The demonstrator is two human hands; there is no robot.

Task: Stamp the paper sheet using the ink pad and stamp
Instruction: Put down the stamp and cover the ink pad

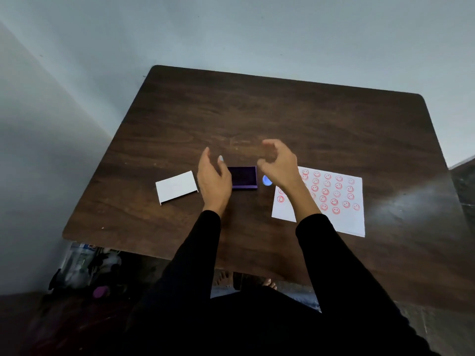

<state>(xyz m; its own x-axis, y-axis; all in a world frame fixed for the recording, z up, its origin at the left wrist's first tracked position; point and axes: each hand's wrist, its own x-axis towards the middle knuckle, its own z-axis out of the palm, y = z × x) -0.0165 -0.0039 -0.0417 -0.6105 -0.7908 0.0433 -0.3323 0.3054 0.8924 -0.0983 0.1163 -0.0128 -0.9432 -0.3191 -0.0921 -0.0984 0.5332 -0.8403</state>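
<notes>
A purple ink pad (244,178) lies uncovered at the middle of the dark wooden table (282,119). Its white lid (176,187) rests to the left. A small round blue stamp (266,180) stands just right of the pad. The white paper sheet (341,201), covered with several red smiley prints, lies at the right. My left hand (214,179) hovers over the pad's left edge, fingers apart, holding nothing. My right hand (279,163) hovers above the stamp with curled fingers, empty, hiding the sheet's left part.
The table's near edge runs just above my lap. Under the table at the left lie bags and clutter (84,268). A pale wall stands behind the table. My bare feet (244,281) show on the floor below.
</notes>
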